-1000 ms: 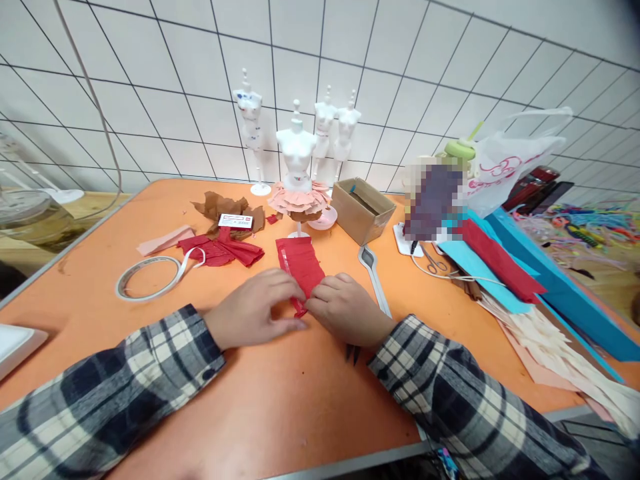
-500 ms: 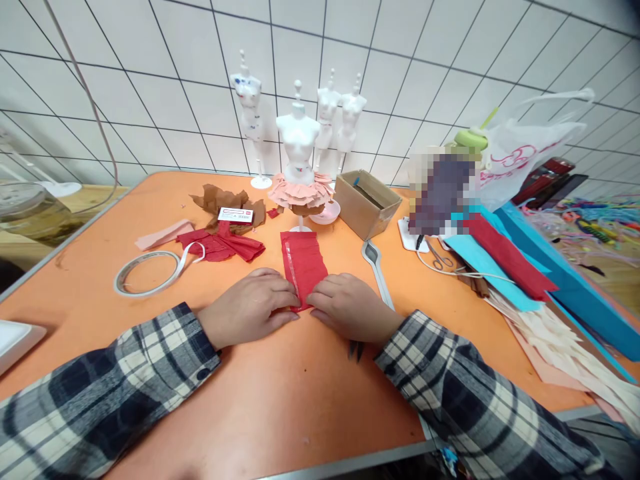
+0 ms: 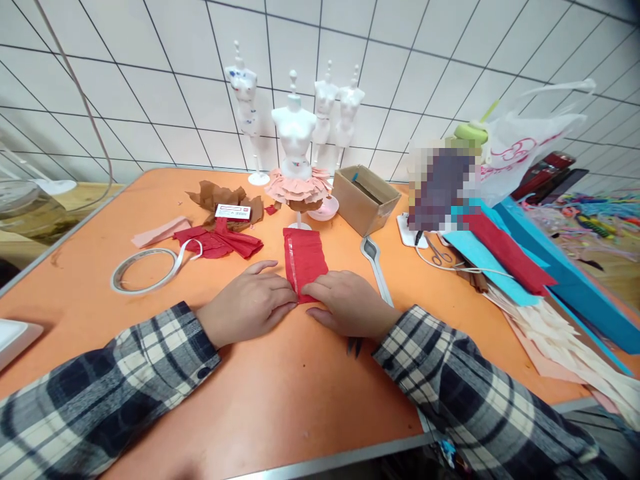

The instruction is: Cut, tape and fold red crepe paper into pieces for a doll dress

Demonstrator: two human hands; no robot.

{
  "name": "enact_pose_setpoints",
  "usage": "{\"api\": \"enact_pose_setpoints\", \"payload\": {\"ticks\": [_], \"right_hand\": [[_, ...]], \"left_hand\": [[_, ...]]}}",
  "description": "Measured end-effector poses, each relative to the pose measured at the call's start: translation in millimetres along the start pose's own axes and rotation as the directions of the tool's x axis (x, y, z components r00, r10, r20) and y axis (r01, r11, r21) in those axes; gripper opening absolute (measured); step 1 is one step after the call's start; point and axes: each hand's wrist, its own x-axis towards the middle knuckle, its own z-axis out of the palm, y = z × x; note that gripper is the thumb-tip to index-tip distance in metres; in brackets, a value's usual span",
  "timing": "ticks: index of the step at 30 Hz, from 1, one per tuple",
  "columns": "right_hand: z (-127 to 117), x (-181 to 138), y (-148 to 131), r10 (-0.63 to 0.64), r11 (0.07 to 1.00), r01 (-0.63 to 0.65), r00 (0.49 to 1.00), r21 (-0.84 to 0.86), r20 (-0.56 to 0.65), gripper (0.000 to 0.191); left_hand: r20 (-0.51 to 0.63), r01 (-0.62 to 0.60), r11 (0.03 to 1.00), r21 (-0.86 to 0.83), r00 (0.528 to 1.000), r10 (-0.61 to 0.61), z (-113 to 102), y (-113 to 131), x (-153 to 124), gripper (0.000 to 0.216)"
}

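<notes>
A strip of red crepe paper (image 3: 304,259) lies on the orange table (image 3: 280,393), with a shiny band of tape down its left edge. My left hand (image 3: 250,300) lies on the table at the strip's near left corner, fingers together and pressing on its edge. My right hand (image 3: 345,303) rests on the near right corner, its fingers curled and pinching the paper. Behind the strip stands a white doll mannequin (image 3: 295,137) in a pink ruffled paper skirt (image 3: 297,188).
A tape roll (image 3: 143,270) lies at the left, with red and brown paper scraps (image 3: 223,237) beyond it. A cardboard box (image 3: 361,199), a craft knife (image 3: 376,263), scissors (image 3: 440,253) and stacked coloured paper sheets (image 3: 520,267) lie to the right. More mannequins (image 3: 327,110) stand by the tiled wall.
The near end of the red strip, lifted between my fingers a second ago, now lies flat. Both hands have settled onto its near edge.
</notes>
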Motion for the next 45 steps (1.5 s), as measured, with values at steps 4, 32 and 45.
{"api": "enact_pose_setpoints", "payload": {"ticks": [4, 32, 45], "right_hand": [[6, 3, 0, -0.009, 1.000, 0.010, 0.998, 0.010, -0.057, 0.021], [5, -1, -3, -0.038, 0.999, 0.038, 0.999, -0.012, -0.012, 0.022], [10, 3, -14, 0.048, 0.998, -0.046, 0.998, 0.036, -0.048, 0.023]], "left_hand": [[0.001, 0.046, 0.998, -0.033, 0.999, -0.046, 0, 1, 0, 0.023], [-0.030, -0.006, 1.000, -0.007, 1.000, 0.006, -3, 1, 0, 0.021], [-0.089, -0.051, 0.995, 0.085, 0.994, 0.059, 6, 0, -6, 0.024]]}}
